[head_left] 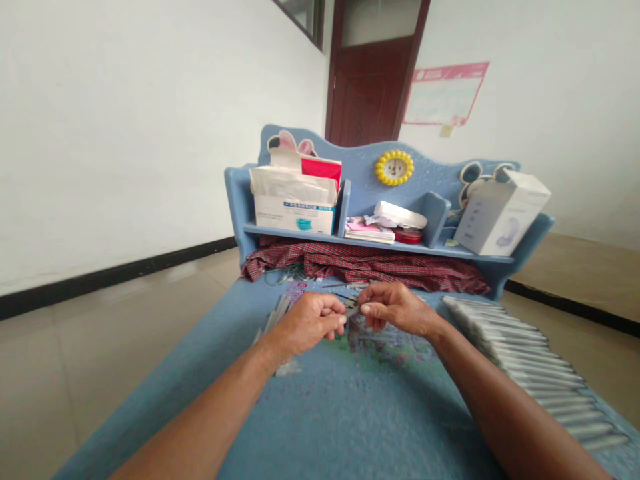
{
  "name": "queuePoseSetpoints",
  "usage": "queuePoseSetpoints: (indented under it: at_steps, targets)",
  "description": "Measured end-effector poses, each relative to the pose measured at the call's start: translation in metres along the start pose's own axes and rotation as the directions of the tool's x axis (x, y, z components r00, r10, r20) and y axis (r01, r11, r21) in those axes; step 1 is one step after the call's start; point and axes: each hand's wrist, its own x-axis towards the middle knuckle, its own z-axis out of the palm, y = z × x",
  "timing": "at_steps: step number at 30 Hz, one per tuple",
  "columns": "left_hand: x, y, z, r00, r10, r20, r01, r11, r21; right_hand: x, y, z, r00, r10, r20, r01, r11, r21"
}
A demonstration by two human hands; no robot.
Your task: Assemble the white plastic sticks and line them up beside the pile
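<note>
My left hand and my right hand meet over the middle of the blue desk, fingertips pinched. Between them runs a small pale translucent strip, perhaps a plastic sleeve; its exact kind is too small to tell. Thin dark sticks lie just beyond the fingers. A loose pile of clear plastic sleeves is beside my left hand, partly hidden by it. To the right of my right hand, a long overlapping row of slender clear packets with dark ends stretches toward the near edge.
A red plaid cloth lies bunched below the desk's shelf. The shelf bears a face-mask box, papers, a white roll-shaped packet, a round red tin and a tilted white box. A yellow clock is above.
</note>
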Motion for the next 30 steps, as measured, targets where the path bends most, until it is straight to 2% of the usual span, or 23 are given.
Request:
queuePoseSetpoints:
  at_steps: [2, 7, 12, 16, 19, 23, 27, 30]
  targets:
    - [-0.0002, 0.0002, 0.0, 1.0, -0.001, 0.0, 0.001, 1.0, -0.001, 0.0005, 0.0013, 0.0018, 1.0, -0.013, 0.004, 0.013, 1.0, 0.02]
    - [-0.0013, 0.0033, 0.0007, 1.0, -0.008, 0.008, 0.008, 1.0, 0.008, 0.0009, 0.0024, 0.0033, 0.998, 0.049, -0.038, -0.053, 0.993, -0.104]
    - [-0.0015, 0.0037, 0.0009, 1.0, -0.003, 0.017, 0.003, 1.0, 0.013, 0.0004, 0.0002, 0.0036, 0.999, 0.025, -0.024, -0.026, 0.999, -0.044]
    - [-0.0016, 0.0046, 0.001, 1.0, -0.001, 0.012, 0.001, 1.0, 0.028, -0.0001, 0.0, 0.0045, 0.996, 0.066, -0.061, -0.073, 0.989, -0.128]
    - [-0.0015, 0.0051, 0.0013, 1.0, -0.015, 0.009, 0.015, 0.999, 0.033, -0.0004, -0.0004, 0.0042, 0.999, 0.035, -0.036, -0.039, 0.993, -0.111]
    - [-0.0008, 0.0041, 0.0013, 1.0, -0.011, 0.015, 0.011, 0.999, 0.047, -0.0003, -0.0021, 0.0033, 0.996, 0.082, -0.045, -0.089, 0.982, -0.168]
    - [-0.0003, 0.0041, 0.0015, 1.0, -0.013, 0.015, 0.012, 0.998, 0.062, 0.0002, -0.0034, 0.003, 0.998, 0.05, -0.034, -0.055, 0.984, -0.169]
    - [-0.0007, 0.0059, 0.0023, 1.0, -0.017, 0.009, 0.016, 0.997, 0.073, 0.0002, -0.0037, 0.0036, 0.997, 0.077, -0.028, -0.081, 0.979, -0.189]
